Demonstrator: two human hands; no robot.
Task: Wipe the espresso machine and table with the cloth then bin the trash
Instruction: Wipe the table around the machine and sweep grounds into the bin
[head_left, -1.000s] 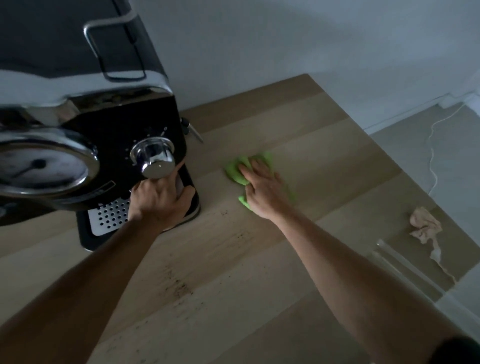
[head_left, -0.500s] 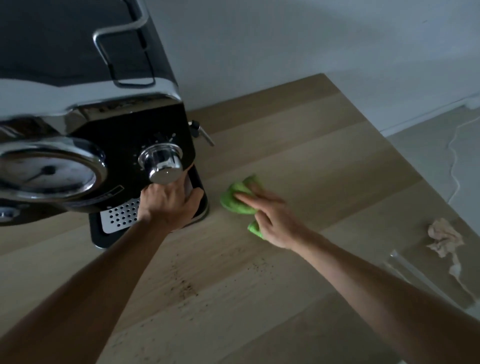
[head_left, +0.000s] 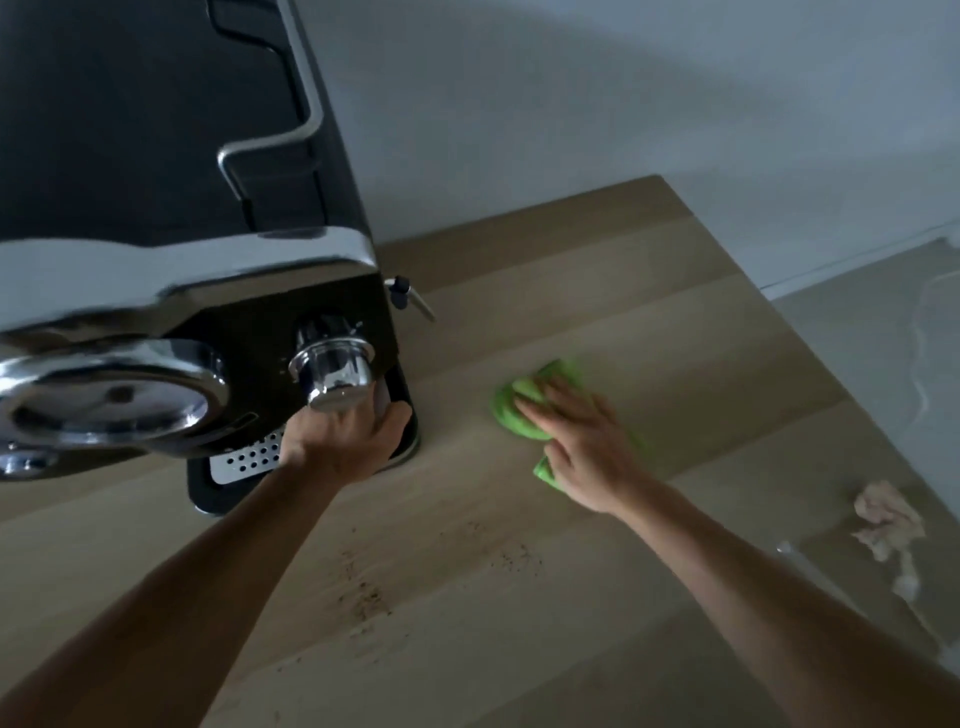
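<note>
Cloth (head_left: 509, 421), bright green and bunched, lies on the pale wooden table (head_left: 649, 332) just right of the espresso machine (head_left: 234, 317), apart from its base. The right hand (head_left: 582, 441) lies on top of it with fingers stretched out flat and spread, pressing it to the wood. Its grip is open with nothing pinched, and green shows ahead of the fingertips and under the heel of the palm. The left hand (head_left: 343, 441) is at the front right corner of the machine's base, below the chrome knob (head_left: 335, 374). Its grip is closed there, the thumb wrapped round the corner beside the perforated drip tray (head_left: 249, 460); its fingers are hidden. Dark specks (head_left: 366, 592) dot the table between the two forearms. A crumpled tissue (head_left: 888, 525) sits near the table's right edge, well apart from the cloth.
</note>
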